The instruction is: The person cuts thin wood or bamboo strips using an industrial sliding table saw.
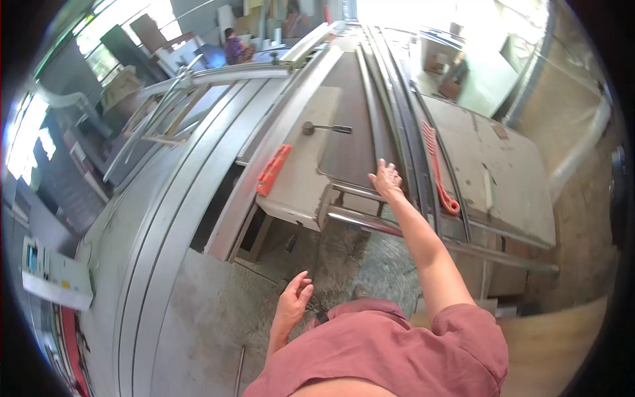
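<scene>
My right hand (387, 180) reaches forward over the saw table, fingers spread at the near end of a long grey strip (372, 99). Several long dark strips (405, 109) run beside it toward the back. To the left of this hand lies a dark flat panel (347, 112). An orange-red push stick (436, 169) with a looped end rests farther right. My left hand (293, 303) hangs near my waist, its fingers loosely bent and apart, holding nothing.
An orange-red block (273, 170) and a black-handled lever (331, 128) sit on the machine top. Metal rails (377, 225) cross its near edge. The long sliding table (178, 178) stretches along the left. A person (235, 47) is in the background.
</scene>
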Tool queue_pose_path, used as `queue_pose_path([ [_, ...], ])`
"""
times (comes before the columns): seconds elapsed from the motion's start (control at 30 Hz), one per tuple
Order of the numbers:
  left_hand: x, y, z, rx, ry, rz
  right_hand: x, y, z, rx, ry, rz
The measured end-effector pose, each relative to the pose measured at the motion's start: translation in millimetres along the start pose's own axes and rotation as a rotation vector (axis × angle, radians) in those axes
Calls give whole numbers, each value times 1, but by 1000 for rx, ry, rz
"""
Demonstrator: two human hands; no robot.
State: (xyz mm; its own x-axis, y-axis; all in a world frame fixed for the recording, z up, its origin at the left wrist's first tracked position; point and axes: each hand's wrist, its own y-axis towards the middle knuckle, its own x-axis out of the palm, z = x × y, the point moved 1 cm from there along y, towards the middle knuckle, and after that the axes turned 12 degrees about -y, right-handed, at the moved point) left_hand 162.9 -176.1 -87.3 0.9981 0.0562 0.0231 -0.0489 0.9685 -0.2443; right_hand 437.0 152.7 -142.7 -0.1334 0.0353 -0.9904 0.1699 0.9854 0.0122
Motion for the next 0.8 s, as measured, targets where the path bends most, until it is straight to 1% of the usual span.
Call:
queue_pose_path([
  [0.1,25,32,28,10,29,-34,24,29,5,44,-47,-101],
  [0.17,42,56,37,-7,55,-72,32,40,12,28,8,-133],
  [0.23,60,87,42,27,12,-150,28,35,18,-51,-3,-22],
  [0.27,69,101,49,35,1,-194,16,34,21,-46,-1,-20],
  [0.33,87,136,56,21,-31,-212,-18,27,24,-104,539,-159],
  [0.37,96,156,61,10,-68,-231,-69,6,17,-104,725,-283],
  [0.43,115,196,79,-25,-94,-226,-92,-15,13,-171,968,-286],
  [0.5,136,233,97,-137,-309,-215,-112,-41,10,-206,1179,-383],
  [0.53,141,250,106,-136,-317,-210,-119,-56,6,-210,1240,-379],
  [0.57,145,265,114,-173,-376,-333,-127,-71,1,-212,1303,-376],
  [0.6,150,275,118,-213,-434,-456,-140,-85,-1,-295,1392,-448],
  [0.63,154,277,121,-224,-441,-448,-127,-93,-5,-329,1422,-426],
  [0.7,161,271,134,-373,-463,-351,-129,-108,-4,-390,1380,-572],
  [0.73,160,265,137,-383,-395,-257,-130,-107,0,-389,1380,-583],
  [0.77,153,262,134,-388,-396,-248,-132,-103,6,-526,1263,-506],
  [0.8,142,258,131,-341,-337,-286,-133,-100,12,-657,1145,-427],
])
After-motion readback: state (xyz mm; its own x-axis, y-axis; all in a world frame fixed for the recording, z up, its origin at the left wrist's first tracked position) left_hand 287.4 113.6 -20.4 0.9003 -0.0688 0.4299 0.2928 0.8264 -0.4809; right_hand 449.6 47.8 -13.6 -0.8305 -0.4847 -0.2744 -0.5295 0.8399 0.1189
